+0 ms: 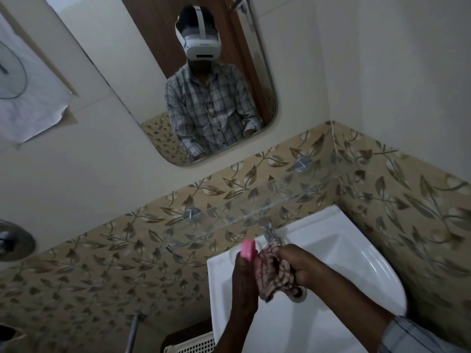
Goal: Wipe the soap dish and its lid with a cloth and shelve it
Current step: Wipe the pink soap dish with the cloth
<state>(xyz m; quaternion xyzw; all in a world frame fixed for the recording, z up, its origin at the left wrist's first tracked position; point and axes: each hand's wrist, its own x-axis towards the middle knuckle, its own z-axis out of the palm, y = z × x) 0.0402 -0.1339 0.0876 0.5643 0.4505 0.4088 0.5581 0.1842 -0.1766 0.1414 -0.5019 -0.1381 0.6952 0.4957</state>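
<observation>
A pink soap dish part [248,248] stands on edge in my left hand [243,273], held above the white sink [356,253]. I cannot tell whether it is the dish or the lid. My right hand [300,263] grips a checked pink-and-brown cloth [274,276] and presses it against the pink part's right side. The cloth's lower end hangs over the basin. A glass shelf [267,207] runs along the tiled wall just above the sink, resting on two round metal brackets.
A chrome tap [269,233] sits right behind my hands. A mirror [107,59] hangs above the shelf. Leaf-pattern tiles cover the wall. A metal pipe [133,329] and a white perforated basket [193,345] lie lower left.
</observation>
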